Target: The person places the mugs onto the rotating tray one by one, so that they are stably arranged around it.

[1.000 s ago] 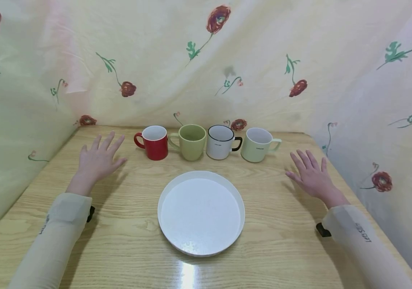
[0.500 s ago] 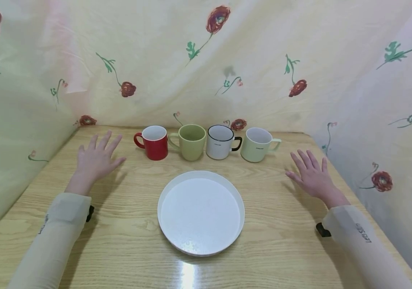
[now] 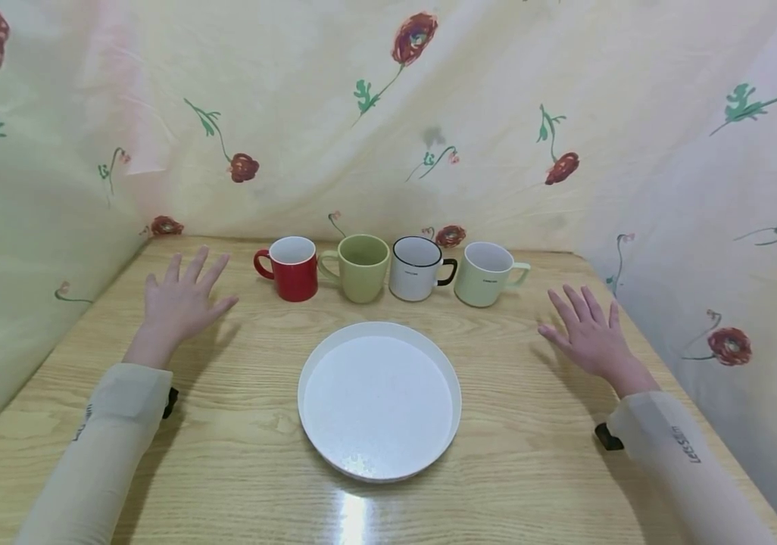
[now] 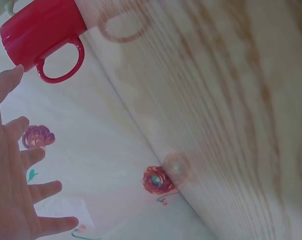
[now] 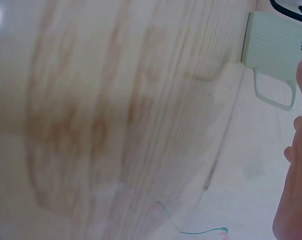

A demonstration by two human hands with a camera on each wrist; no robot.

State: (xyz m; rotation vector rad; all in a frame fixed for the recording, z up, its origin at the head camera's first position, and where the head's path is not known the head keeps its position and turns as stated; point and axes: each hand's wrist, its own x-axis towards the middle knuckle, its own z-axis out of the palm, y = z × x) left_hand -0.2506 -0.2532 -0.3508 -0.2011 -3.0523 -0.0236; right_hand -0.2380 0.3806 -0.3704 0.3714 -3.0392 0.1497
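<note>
My left hand (image 3: 180,303) hovers over the table's left side with its fingers spread, holding nothing. Nearest to it is a red mug (image 3: 296,271), its handle pointing left; the left wrist view shows the same red mug (image 4: 46,32) beyond the thumb. To the right of the red mug stand an olive-green mug (image 3: 363,271), a white mug with a black rim (image 3: 410,276) and a pale green mug (image 3: 478,280), all upright. Out at the right, my right hand (image 3: 589,333) is also spread and holds nothing. A round white tray (image 3: 380,327) lies in front of the mugs.
The wooden table (image 3: 238,454) is bounded at the back and both sides by a flowered cloth (image 3: 293,91). A bright reflection shows on the table below the tray.
My left hand has shifted very slightly left. The right hand hardly differs, and the mugs and tray have stayed where they were.
</note>
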